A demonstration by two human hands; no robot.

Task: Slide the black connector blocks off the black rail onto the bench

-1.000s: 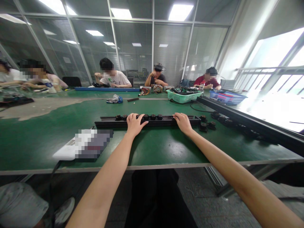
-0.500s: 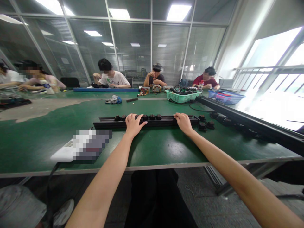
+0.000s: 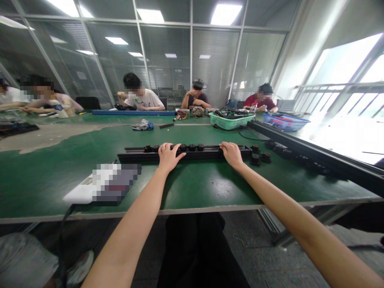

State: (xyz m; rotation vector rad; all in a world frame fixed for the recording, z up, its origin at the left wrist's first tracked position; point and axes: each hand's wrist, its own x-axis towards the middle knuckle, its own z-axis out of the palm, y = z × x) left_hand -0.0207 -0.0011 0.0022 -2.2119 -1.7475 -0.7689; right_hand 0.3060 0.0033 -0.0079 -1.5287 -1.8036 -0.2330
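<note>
1. black rail point(image 3: 183, 152) lies lengthwise across the middle of the green counter point(image 3: 207, 188), parallel to the near edge, with a row of round black knobs point(image 3: 192, 147) along its top.
2. left hand point(image 3: 169, 157) sits on the rail's middle, fingers point(image 3: 173, 148) open and spread over the top among the knobs, no wrap visible.
3. right hand point(image 3: 231, 155) sits toward the rail's right end, fingers point(image 3: 228, 146) open and draped over the top, also not clearly gripping.
4. handling, my read: stiff, likely metal, fairly heavy for its length, won't flex. take it two-handed, wide apart, on the bare rail rather than by the knobs.
5. loose black knobs point(image 3: 255, 160) sit just right of the rail's end.
6. pixelated white item point(image 3: 102, 186) lies near left, too blurred to name.
7. far side: teal basket point(image 3: 231, 121) holding cables, blue basket point(image 3: 285, 122) to its right, long black bar point(image 3: 312, 154) along the right. three co-workers point(image 3: 195, 96) sit across the counter.
</note>
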